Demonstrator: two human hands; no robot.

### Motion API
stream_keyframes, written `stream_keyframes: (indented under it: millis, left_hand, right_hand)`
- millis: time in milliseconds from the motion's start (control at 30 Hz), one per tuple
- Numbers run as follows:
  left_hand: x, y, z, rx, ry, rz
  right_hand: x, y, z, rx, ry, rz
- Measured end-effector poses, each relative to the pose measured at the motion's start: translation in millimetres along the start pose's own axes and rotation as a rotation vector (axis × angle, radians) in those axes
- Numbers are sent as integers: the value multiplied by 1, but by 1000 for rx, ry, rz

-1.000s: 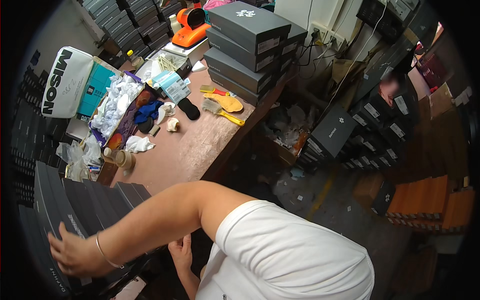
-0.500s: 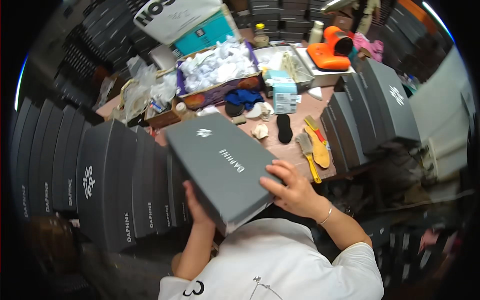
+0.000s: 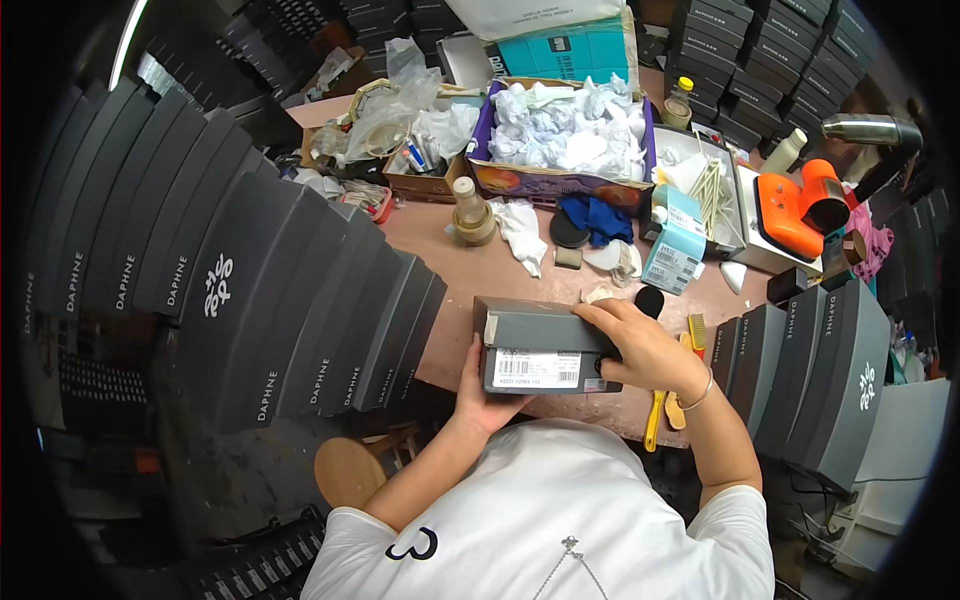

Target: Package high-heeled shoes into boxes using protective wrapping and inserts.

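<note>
Grey cartons [image 3: 265,320] w/ white lettering [image 3: 268,396] and a flower-like logo [image 3: 218,285] line our left; next, our L hand [image 3: 488,402] grasps the box [image 3: 540,342] from below its left end, over the table's [image 3: 455,290] near edge. Lid [image 3: 530,322] looks on, contents hidden, so handling's prob. partway, nothing finished; a white barcode label [image 3: 538,369] w/ small print faces us, our R hand [image 3: 645,350] curls its fingers over the right end, and more logo'd cartons [image 3: 810,370] stand beyond.

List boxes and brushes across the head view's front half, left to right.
Left-hand row of dark gray boxes → held gray box → yellow-handled brush → red-handled brush → right-hand gray boxes
</note>
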State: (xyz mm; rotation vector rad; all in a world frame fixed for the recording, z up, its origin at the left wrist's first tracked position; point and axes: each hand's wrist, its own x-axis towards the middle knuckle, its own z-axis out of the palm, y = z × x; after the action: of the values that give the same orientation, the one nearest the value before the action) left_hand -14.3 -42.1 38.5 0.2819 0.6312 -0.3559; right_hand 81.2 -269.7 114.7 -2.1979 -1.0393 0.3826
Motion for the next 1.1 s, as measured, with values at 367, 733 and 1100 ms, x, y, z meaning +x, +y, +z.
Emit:
stream_keyframes:
  millis: [367, 733, 1100]
  left_hand:
    - [14, 39, -16, 11, 8, -155]
    - [5, 41, -14, 72, -46, -208]
    - [22, 9, -51, 368, -113, -10]
  right_hand:
    - [17, -16, 8, 7, 21, 111]
    - [9, -33, 14, -24, 91, 142]
    - [-49, -12, 68, -175, 306, 161]
